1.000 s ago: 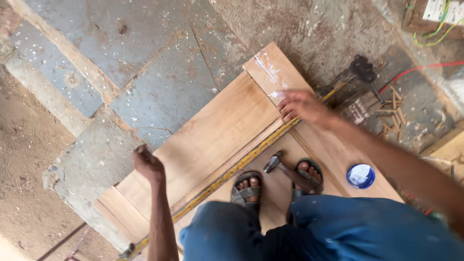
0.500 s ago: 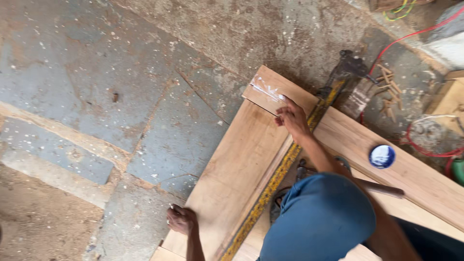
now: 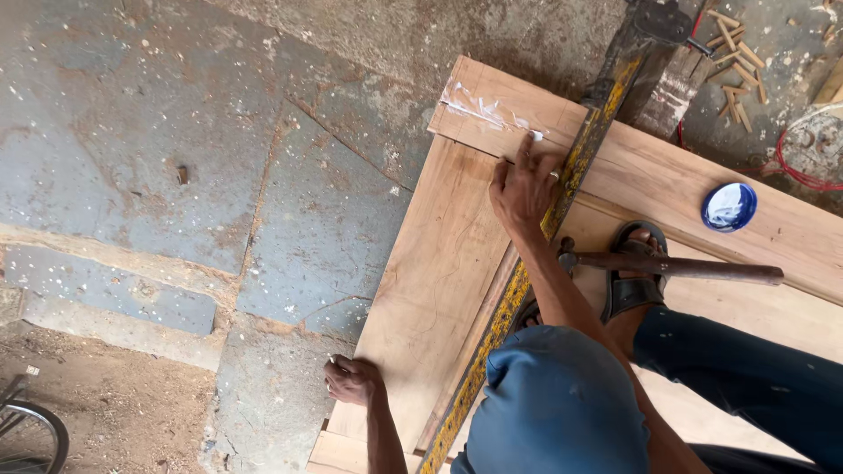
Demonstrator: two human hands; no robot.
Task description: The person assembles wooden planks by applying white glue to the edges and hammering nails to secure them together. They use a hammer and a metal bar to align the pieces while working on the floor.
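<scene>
Two bare hands work a wooden door frame (image 3: 439, 263) lying flat on a stone floor (image 3: 219, 158). R hand (image 3: 524, 186) presses on the top joint, forefinger out w/ white glue at its tip, beside a yellow bar clamp (image 3: 527, 272). L hand (image 3: 351, 379) curls over the frame's outer edge. Hammer (image 3: 667, 265) & blue glue lid (image 3: 729, 206) lie nearby.
</scene>
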